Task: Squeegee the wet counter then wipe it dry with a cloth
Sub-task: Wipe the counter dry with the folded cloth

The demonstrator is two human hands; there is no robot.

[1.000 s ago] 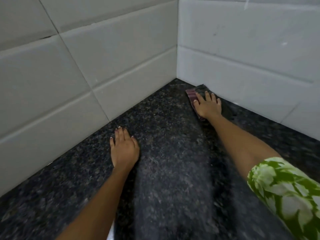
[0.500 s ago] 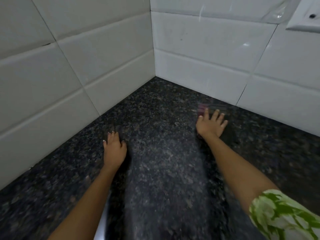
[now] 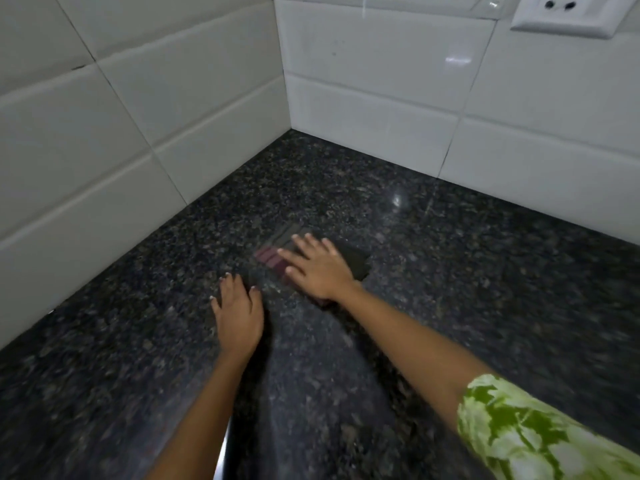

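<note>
Granite-dark, speckled worktop (image 3: 467,271) fills the head view, running up to a corner of white tiles (image 3: 363,98) at upper centre, with a wall socket (image 3: 568,12) at the upper right. At the centre of the frame my right hand (image 3: 318,268) lies flat, fingers spread, palm pressing the cloth (image 3: 356,263), a dark folded piece with reddish stripes showing past my fingertips; it is smeared by motion, so its edges are hard to read. My left hand (image 3: 239,310) rests just beside it, lower and to the left, fingers spread and holding nothing, bracing on the stone. No squeegee is in sight, so I judge this to be the drying stage. To do it well I should keep the palm weight even, overlap each pass, work out from the corner, and mind the cloth bunching under my wrist.
</note>
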